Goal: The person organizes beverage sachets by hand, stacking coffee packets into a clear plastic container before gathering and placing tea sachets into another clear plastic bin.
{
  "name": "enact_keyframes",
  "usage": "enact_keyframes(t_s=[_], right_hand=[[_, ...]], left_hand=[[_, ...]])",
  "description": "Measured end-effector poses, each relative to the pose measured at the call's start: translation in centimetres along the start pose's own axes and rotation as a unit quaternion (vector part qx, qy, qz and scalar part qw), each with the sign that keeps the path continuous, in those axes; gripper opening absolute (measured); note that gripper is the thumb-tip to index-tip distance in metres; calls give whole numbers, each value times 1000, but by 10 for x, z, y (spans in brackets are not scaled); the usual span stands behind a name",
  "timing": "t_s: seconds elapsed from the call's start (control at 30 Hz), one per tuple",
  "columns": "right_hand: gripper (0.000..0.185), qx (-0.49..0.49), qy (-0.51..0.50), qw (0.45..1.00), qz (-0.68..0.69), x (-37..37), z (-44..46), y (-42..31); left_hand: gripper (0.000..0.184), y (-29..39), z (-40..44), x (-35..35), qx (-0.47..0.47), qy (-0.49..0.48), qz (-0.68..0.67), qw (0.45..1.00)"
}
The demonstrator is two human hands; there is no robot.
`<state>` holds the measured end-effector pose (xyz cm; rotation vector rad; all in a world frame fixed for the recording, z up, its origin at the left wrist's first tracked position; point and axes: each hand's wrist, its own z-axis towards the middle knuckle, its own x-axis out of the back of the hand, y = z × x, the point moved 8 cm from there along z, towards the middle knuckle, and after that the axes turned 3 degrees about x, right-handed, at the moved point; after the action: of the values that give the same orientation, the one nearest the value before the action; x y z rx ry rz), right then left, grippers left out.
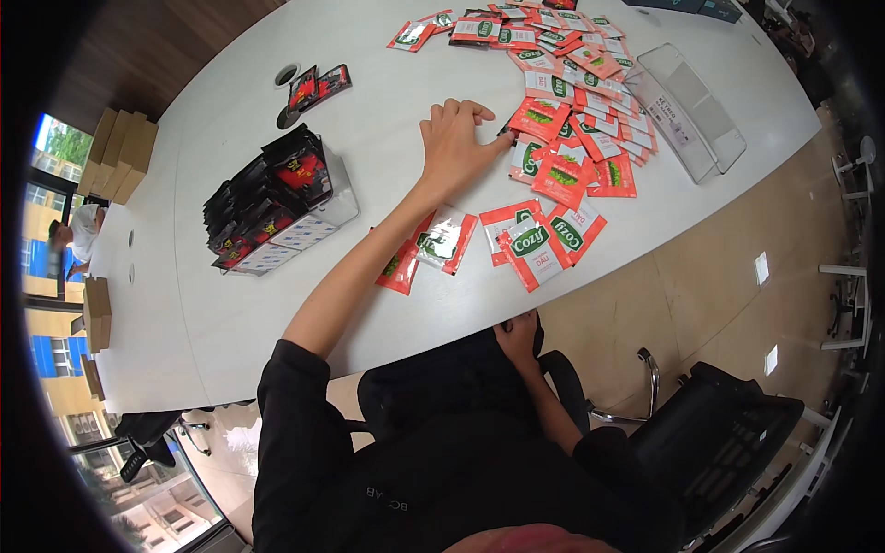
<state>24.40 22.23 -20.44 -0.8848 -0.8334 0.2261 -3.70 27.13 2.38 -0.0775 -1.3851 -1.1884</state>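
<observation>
Above the white table (406,346), my left hand (454,143) is palm down with its fingers apart and slightly bent, holding nothing. Its thumb tip is at the edge of a pile of red-and-white Cozy sachets (538,118); I cannot tell whether it touches them. Nearer me lie a few loose Cozy sachets (532,251), and another Cozy sachet (446,238) lies beside my left forearm. My right hand (518,339) is low at the table's front edge, near my lap, its fingers mostly hidden.
Left of my arm stands a clear box (343,189) packed with black-and-red sachets (267,189). Two more dark sachets (320,86) lie by a cable hole (287,76). A labelled clear plastic container (690,112) rests right of the pile. Cardboard boxes (118,157) stand far left; a chair (714,447) is at right.
</observation>
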Motion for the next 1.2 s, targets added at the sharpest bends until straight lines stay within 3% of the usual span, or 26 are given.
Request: enact_keyframes(t_s=[0.37,0.43,0.6,0.67,0.77,0.9,0.97,1.03,1.07,1.2], right_hand=[[21,-16,-3,1000,-18,-4,-10,19],[24,-21,-3,1000,-13,-5,-12,21],[27,-20,-2,1000,-11,-7,-12,22],[27,-16,1,1000,-10,-8,-12,21],[24,-12,9,1000,3,-8,-8,20],[20,2,6,1000,11,-7,-6,14],[20,2,-3,1000,17,-10,-8,15],[21,-2,6,1000,20,-10,-9,16],[21,-1,2,1000,20,-11,-10,17],[25,10,1,1000,21,-15,-11,22]], left_hand=[[18,-21,11,4,-1,51,0,999],[26,-31,15,15,1,120,-61,991],[36,-43,13,18,29,158,-122,980],[47,-31,11,21,38,166,-7,985],[56,-30,11,14,22,133,53,989],[64,-29,10,16,43,109,9,993],[61,-25,8,22,37,133,-19,990],[52,-28,10,19,73,77,-75,992],[42,-29,9,24,75,116,-107,985],[34,-38,12,32,94,141,-258,951]])
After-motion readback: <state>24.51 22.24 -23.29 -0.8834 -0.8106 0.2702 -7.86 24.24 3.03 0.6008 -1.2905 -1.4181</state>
